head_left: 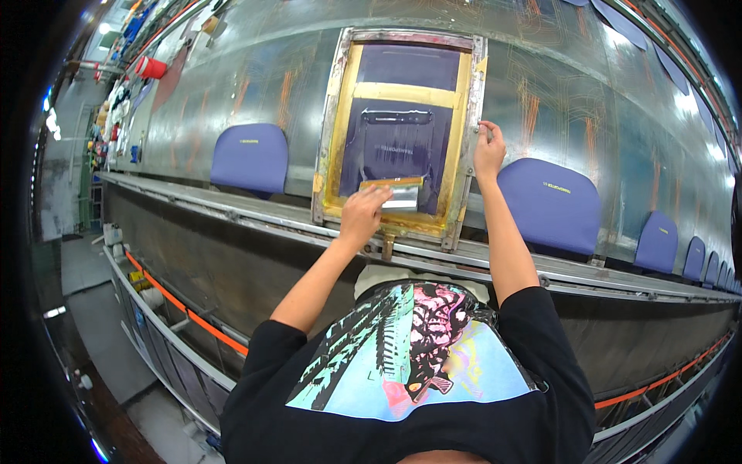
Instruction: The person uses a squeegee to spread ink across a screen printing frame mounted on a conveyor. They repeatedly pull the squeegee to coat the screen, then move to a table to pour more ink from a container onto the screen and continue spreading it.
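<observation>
A screen printing frame [325,147] with yellow tape along its inner border lies on the long metal table in front of me. Through its mesh a purple panel with pale lettering shows, and a dark band of ink runs across near its top. My left hand [363,215] grips a squeegee [399,198] with a silvery body and an amber strip, resting on the mesh near the frame's lower end. On the right side rail, my right hand [489,151] has its fingers closed at the frame's edge; the fingertips are partly hidden.
One purple panel [249,158] lies left of the frame, another [549,205] to its right, with several more farther along. A metal rail [255,224] edges the table. At the far left stands a red container [151,68].
</observation>
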### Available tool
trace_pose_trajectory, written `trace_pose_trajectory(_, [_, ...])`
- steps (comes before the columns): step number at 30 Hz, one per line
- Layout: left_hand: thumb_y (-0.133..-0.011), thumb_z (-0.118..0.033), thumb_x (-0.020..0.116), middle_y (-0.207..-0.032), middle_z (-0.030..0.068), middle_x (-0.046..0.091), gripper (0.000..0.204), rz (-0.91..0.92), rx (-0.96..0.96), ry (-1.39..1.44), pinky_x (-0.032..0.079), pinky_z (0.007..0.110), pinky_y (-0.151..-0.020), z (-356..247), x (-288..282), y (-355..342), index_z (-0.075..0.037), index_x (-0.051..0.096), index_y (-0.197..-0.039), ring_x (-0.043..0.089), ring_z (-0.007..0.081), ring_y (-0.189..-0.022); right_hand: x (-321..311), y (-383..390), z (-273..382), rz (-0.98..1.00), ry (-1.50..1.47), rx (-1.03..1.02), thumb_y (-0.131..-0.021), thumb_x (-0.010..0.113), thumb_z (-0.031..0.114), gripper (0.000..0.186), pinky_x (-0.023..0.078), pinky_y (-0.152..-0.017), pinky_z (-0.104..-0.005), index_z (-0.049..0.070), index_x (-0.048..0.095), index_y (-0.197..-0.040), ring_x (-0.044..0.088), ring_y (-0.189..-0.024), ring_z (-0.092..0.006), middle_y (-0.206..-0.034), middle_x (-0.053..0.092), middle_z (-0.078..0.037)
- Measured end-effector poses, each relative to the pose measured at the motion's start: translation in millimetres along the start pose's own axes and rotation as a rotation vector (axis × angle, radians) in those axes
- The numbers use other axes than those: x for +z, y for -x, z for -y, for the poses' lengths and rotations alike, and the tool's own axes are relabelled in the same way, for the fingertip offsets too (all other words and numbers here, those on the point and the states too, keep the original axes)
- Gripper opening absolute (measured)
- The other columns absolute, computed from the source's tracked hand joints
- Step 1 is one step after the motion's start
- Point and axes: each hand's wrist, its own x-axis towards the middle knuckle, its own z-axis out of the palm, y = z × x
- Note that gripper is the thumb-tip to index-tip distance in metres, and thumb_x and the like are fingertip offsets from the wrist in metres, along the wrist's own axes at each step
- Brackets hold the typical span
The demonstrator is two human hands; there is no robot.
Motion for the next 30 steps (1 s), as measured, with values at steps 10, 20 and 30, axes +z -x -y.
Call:
trace_pose_trajectory(10, [-0.082, 0.003, 0.066, -0.133, 0.0034, 0.071, 0.049, 0.016, 0.139, -0.113, 0.050, 0.047, -0.105, 42.5, 1.8, 8.9, -0.018, 0.072, -0.126, 0.065, 0.0290, -0.123, 34.3, -2.7, -21.6, -0.105, 0.096, -0.038, -0.101, 0.062, 0.026, 0.019, 0.048, -0.068, -0.0444, 0.013, 0.074, -0.108, 0.065, -0.070, -0.0302, -0.077, 0.069, -0.013])
trace_pose_trajectory(20, [-0.077, 0.008, 0.064, -0.108, 0.0078, 0.077, 0.043, -0.122, 0.076, -0.029, 0.055, 0.043, -0.085, 68.0, 6.6, -139.3, -0.014, 0.076, -0.111, 0.071, 0.0315, -0.100, 26.8, 1.3, -10.0, -0.003, 0.059, 0.096, -0.101, 0.064, 0.029, 0.021, 0.046, -0.064, -0.0389, 0.012, 0.075, -0.109, 0.058, -0.062, -0.0205, -0.068, 0.063, -0.010])
trace_pose_trajectory(30, [-0.075, 0.009, 0.064, -0.104, 0.0060, 0.077, 0.040, -0.159, 0.098, 0.000, 0.054, 0.041, -0.084, 63.4, 0.8, -125.7, -0.014, 0.077, -0.106, 0.071, 0.0282, -0.099, 30.4, -0.8, -10.5, -0.056, 0.119, 0.065, -0.101, 0.063, 0.029, 0.021, 0.050, -0.073, -0.0419, 0.013, 0.075, -0.109, 0.065, -0.071, -0.0263, -0.078, 0.069, -0.012])
